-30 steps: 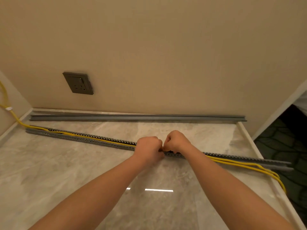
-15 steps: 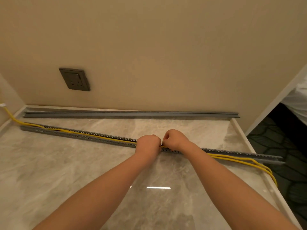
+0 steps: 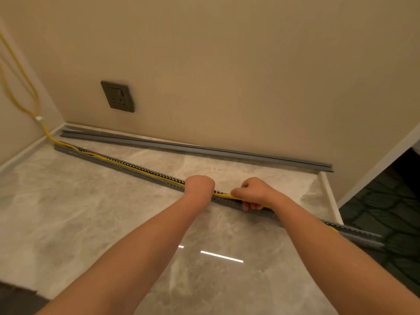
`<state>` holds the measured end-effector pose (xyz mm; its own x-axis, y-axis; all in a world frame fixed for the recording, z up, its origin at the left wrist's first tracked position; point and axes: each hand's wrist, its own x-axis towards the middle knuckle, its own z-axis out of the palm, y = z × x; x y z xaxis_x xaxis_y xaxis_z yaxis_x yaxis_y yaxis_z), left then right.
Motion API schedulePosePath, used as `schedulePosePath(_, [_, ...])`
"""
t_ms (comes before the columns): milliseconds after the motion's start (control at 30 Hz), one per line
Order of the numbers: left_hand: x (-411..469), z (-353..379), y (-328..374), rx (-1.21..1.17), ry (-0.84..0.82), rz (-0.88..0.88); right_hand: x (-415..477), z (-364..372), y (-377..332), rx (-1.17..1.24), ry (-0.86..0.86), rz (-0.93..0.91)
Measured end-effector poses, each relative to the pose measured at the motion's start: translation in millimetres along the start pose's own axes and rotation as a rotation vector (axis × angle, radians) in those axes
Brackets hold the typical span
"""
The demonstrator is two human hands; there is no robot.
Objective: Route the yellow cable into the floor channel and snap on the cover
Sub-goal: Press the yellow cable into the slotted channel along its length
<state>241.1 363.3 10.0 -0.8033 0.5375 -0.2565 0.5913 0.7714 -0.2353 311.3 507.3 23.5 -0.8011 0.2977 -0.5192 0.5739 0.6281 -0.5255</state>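
Far left, the yellow cable [image 3: 223,195] comes down the side wall, passes a small white clip [image 3: 39,118] and drops to the floor [image 3: 91,212] in the corner. From there it lies inside the grey floor channel [image 3: 227,203], which runs slantwise across the marble-look tiles toward the right. On the back wall above sits a dark socket [image 3: 118,96]. Along the foot of that wall lies the long grey cover [image 3: 195,150], apart from the channel and not fitted on it.

My left hand [image 3: 200,186] sits on top of the channel with its back turned up, fingers curled under and hidden; the cable disappears beneath it, and I cannot tell whether I grip it or only press on it. A short stretch of cable shows between my hands, raised a little over the channel's near wall. My right hand [image 3: 252,192] is just beside, pinching the cable, with its lower fingers curled against the channel's perforated side. My right forearm covers the next stretch. Past it the channel's far end reaches beyond the tile edge onto the dark patterned carpet [image 3: 386,212], with a glimpse of yellow showing there.
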Motion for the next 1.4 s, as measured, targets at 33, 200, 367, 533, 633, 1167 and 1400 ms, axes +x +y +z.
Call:
schedulePosePath(33, [-1,0,1,0.003,0.002,-0.007,-1,-3,2,0.055,-0.013,-0.013])
schedulePosePath(200, [-4,6,6,-0.027,0.03,-0.06,-4,-9,8,0.075,0.0,-0.085])
schedulePosePath(367, [-9,12,7,-0.055,0.078,-0.081,3,-4,8,-0.142,0.17,-0.162])
schedulePosePath(533, [-17,21,2,-0.155,0.141,-0.077,7,6,8,-0.249,0.241,-0.172])
schedulePosePath(633, [-23,26,7,-0.199,0.259,-0.057,12,6,9,-0.224,0.219,-0.161])
schedulePosePath(1167, [-11,9,52,-0.324,0.178,-0.001,11,-2,18,-0.405,0.098,-0.215])
schedulePosePath(1400, [-4,4,56,-0.322,0.105,-0.024,-3,-45,49,-0.281,-0.065,-0.043])
